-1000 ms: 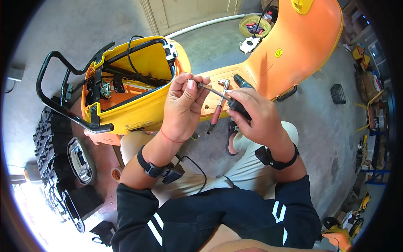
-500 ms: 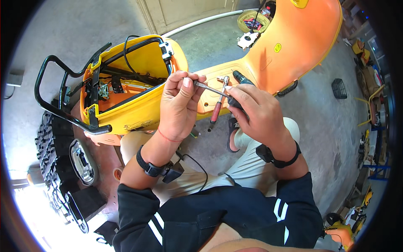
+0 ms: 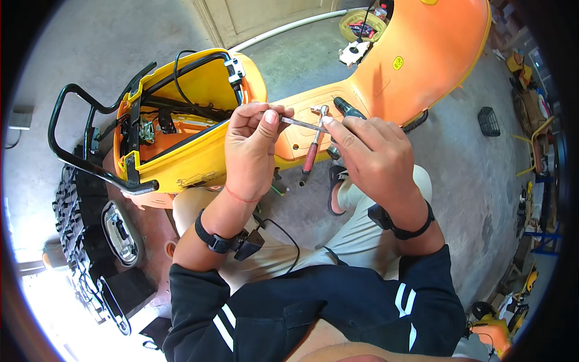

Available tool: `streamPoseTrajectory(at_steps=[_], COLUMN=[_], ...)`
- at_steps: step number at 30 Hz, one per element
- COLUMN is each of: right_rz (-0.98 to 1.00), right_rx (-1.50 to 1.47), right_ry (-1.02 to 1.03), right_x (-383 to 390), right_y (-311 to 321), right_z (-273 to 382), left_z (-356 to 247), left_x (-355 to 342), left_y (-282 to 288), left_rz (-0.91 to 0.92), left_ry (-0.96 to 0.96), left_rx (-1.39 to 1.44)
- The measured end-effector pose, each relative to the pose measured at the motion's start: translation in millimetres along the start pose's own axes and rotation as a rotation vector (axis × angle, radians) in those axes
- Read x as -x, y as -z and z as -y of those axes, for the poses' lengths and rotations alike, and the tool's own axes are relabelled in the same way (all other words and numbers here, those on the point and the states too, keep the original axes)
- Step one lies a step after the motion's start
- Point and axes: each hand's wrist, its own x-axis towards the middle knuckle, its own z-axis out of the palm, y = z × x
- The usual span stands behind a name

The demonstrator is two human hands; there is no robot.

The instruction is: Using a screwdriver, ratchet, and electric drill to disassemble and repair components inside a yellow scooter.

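Observation:
A slim metal rod that looks like a screwdriver shaft (image 3: pixel 303 125) spans the gap between my hands. My left hand (image 3: pixel 253 142) closes its thumb and fingers round the darker left end; what else lies in that grip is hidden. At the other end, my right hand (image 3: pixel 377 157) pinches the rod with thumb and forefinger. Below and beyond them, a ratchet wrench (image 3: pixel 311 154) with a red handle lies on the orange scooter's footboard (image 3: pixel 292 140). A dark green power drill (image 3: pixel 344 106) rests beside it, partly covered by my right hand.
At left, the yellow seat compartment (image 3: pixel 199 171) gapes with wiring inside; a black tubular rack (image 3: pixel 60 123) juts from it. The orange front shield (image 3: pixel 425 48) rises at right. A yellow basin (image 3: pixel 347 27) and a black basket (image 3: pixel 488 120) sit on the floor.
My right hand has shifted slightly right and down, its fingers nearer the rod's right end. The left hand stays almost in place, still gripping the rod.

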Motion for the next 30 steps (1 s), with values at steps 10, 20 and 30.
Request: streamPoseTrajectory(at_steps=[10, 20, 30], right_rz=[0.162, 0.474, 0.669], right_rx=[-0.410, -1.019, -1.986], right_ry=[-0.171, -0.451, -0.803], right_x=[4.4, 12.0, 19.0], right_y=[-4.8, -9.4, -26.3], right_z=[-4.2, -18.3, -32.2], left_z=[4.8, 7.0, 2.1], left_x=[-0.3, -0.8, -1.1], left_y=[4.4, 7.9, 7.4], left_rz=[0.022, 0.076, -0.003], left_ry=[0.017, 0.027, 0.100], left_rx=[0.044, 0.063, 0.103])
